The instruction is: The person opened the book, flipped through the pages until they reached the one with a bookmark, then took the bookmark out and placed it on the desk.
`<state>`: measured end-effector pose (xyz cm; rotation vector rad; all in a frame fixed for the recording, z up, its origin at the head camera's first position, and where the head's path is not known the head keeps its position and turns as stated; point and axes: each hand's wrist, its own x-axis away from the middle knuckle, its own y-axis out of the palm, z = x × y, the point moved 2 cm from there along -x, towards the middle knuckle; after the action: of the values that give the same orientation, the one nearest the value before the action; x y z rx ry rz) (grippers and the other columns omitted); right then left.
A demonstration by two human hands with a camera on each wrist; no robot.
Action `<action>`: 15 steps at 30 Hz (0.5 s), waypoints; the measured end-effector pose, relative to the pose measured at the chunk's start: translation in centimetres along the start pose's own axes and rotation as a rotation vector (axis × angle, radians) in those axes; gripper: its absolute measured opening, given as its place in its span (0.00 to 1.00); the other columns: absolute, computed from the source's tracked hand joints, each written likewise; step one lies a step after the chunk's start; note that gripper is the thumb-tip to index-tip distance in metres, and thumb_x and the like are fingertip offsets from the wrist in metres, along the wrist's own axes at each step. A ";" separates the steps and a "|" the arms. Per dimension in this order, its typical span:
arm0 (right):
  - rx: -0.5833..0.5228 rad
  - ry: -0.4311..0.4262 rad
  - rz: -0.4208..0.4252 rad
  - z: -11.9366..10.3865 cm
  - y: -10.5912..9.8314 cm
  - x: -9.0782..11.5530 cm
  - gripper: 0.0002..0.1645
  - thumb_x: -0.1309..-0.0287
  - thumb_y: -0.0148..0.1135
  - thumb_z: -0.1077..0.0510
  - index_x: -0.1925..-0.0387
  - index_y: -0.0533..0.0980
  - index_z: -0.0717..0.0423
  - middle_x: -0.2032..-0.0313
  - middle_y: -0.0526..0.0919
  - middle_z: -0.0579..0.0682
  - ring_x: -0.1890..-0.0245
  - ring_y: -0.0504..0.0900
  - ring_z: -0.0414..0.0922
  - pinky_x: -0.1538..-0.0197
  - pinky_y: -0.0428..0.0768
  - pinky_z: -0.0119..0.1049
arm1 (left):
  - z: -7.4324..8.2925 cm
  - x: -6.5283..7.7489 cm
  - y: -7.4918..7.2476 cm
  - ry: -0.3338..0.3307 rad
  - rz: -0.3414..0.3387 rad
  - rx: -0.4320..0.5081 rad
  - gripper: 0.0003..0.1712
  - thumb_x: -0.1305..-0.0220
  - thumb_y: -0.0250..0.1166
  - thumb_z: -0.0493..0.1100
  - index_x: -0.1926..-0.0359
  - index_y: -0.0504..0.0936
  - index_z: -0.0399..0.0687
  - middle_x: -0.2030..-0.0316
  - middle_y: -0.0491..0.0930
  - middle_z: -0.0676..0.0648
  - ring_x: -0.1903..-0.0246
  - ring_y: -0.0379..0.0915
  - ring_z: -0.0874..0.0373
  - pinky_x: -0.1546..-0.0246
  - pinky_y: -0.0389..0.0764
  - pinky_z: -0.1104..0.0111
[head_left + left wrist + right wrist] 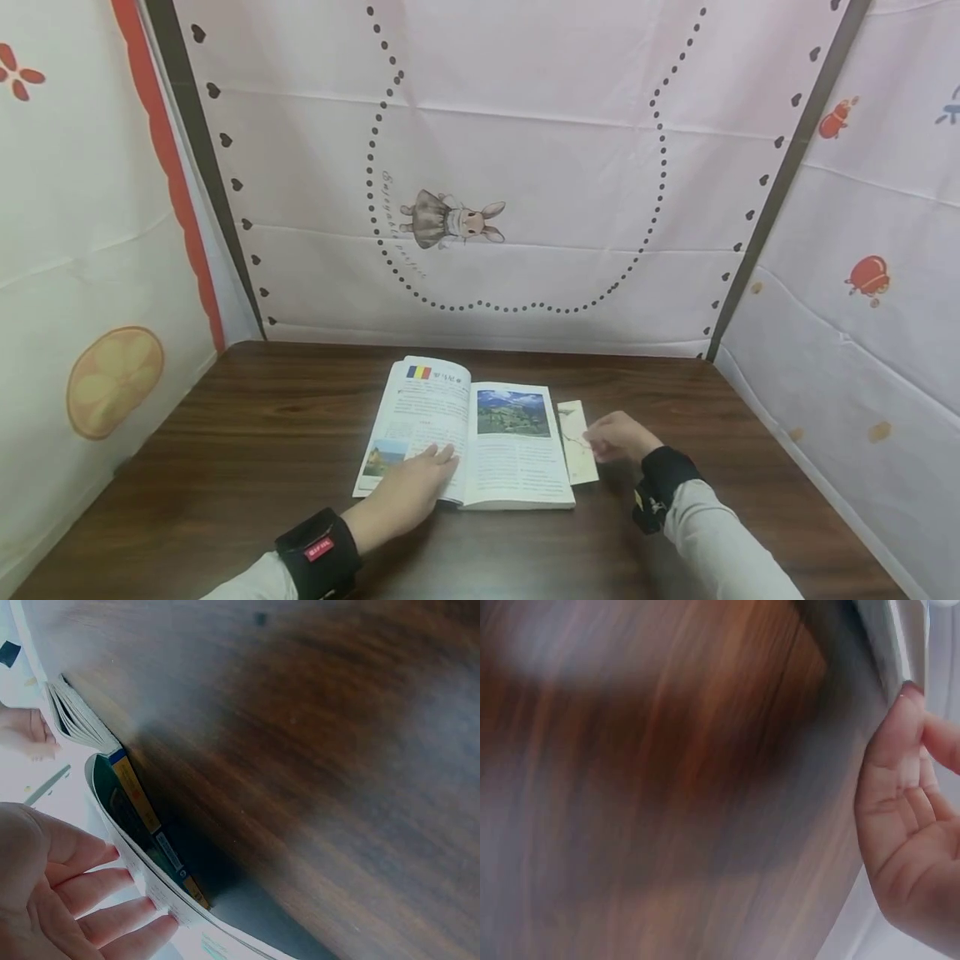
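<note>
In the head view, an open book [517, 473] lies on the dark wooden table [247, 467], near the middle of its width, its top close to the table's far edge. My left hand [411, 487] rests on the lower part of the left page, fingers stretched out and reaching toward the fold. A picture of mountains [513, 413] fills the upper part of the right page. Just beside that page, on the side toward the table's right edge, lies a narrow pale card [576, 460] with a branch printed on it. My right hand [621, 435] pinches the card by its outer long side, my fingers close together. I wear a black band [319, 552] with a red label on my left wrist and another black band [670, 473] on my right. Pale cloth [570, 183] hangs beyond the table's far edge.

In the left wrist view, my left fingertips touch the curved page, slightly bent and a little apart, holding nothing. The book's yellow spine [135, 791] shows below the pages, down by the tabletop.

In the right wrist view, my thumb [901, 720] presses the pale edge of the card; its far end is out of sight.
</note>
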<state>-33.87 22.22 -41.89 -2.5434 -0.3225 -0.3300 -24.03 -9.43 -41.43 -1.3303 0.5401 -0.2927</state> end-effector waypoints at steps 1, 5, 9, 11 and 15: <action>-0.001 0.003 -0.009 0.4 -0.5 0.1 0.19 0.41 0.56 0.64 0.55 0.73 0.78 0.78 0.75 0.47 0.76 0.77 0.39 0.66 0.82 0.34 | 0.0 0.0 0.0 0.001 0.005 0.000 0.18 0.38 0.58 0.35 0.46 0.79 0.39 0.43 0.76 0.41 0.43 0.73 0.45 0.48 0.77 0.53; 0.036 0.054 0.007 1.7 -1.6 0.5 0.16 0.41 0.55 0.64 0.58 0.74 0.77 0.78 0.75 0.47 0.77 0.76 0.39 0.68 0.80 0.33 | 0.0 0.0 -0.1 -0.007 -0.001 0.005 0.18 0.39 0.59 0.35 0.46 0.79 0.39 0.43 0.76 0.41 0.43 0.74 0.45 0.47 0.76 0.54; 0.064 0.081 0.067 2.1 -1.7 0.7 0.09 0.44 0.57 0.66 0.69 0.76 0.72 0.83 0.73 0.45 0.82 0.71 0.37 0.76 0.74 0.28 | 0.0 -0.1 -0.1 -0.019 -0.016 0.003 0.18 0.39 0.59 0.35 0.47 0.79 0.39 0.43 0.77 0.41 0.43 0.74 0.45 0.47 0.76 0.53; 0.104 0.059 0.109 2.0 -1.6 0.6 0.09 0.45 0.60 0.66 0.77 0.76 0.69 0.87 0.70 0.43 0.86 0.67 0.37 0.79 0.68 0.26 | 0.0 -0.1 -0.1 -0.021 -0.021 0.002 0.18 0.39 0.59 0.35 0.47 0.79 0.39 0.43 0.77 0.41 0.43 0.73 0.44 0.47 0.76 0.53; 0.286 -0.010 0.201 1.6 -1.3 0.5 0.19 0.49 0.64 0.66 0.92 0.72 0.60 0.94 0.63 0.41 0.91 0.61 0.36 0.84 0.62 0.25 | 0.0 -0.3 -0.1 -0.020 -0.014 0.016 0.18 0.38 0.59 0.36 0.47 0.79 0.39 0.43 0.77 0.41 0.43 0.73 0.44 0.46 0.75 0.52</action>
<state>-33.55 24.22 -42.40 -2.2719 -0.1060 -0.1797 -24.23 -9.28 -41.30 -1.3206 0.5105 -0.2945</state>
